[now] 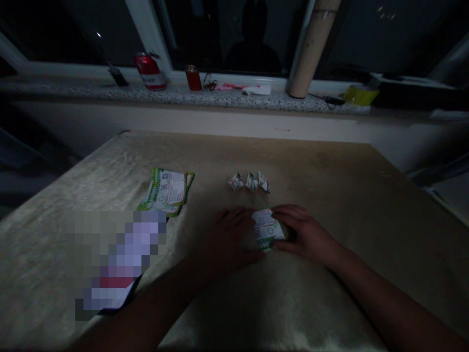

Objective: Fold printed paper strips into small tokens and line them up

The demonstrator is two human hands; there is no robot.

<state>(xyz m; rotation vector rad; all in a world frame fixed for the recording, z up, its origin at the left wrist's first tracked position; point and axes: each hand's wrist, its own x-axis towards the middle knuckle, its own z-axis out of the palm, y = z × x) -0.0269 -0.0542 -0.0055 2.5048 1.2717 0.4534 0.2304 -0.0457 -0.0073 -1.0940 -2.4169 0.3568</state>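
Note:
A small green-and-white printed paper [267, 226] lies on the table between my hands. My left hand [232, 234] is at its left edge, with fingers bent over that side and thumb near the lower corner. At the right edge, my right hand [302, 230] has its fingers curled on the upper corner and its thumb by the lower one, gripping that side. Beyond my hands stand three small folded paper shapes [252, 182] in a row, with similar print. A stack of green-and-white printed papers [168, 190] rests to the left.
A phone-like device [119, 298], mostly pixelated, lies left of my left forearm on the table [311, 166]. On the granite windowsill [176, 97] behind are a red can [150, 72], a red jar-like object [193, 78], a cardboard tube [311, 54] and a yellow item [361, 95].

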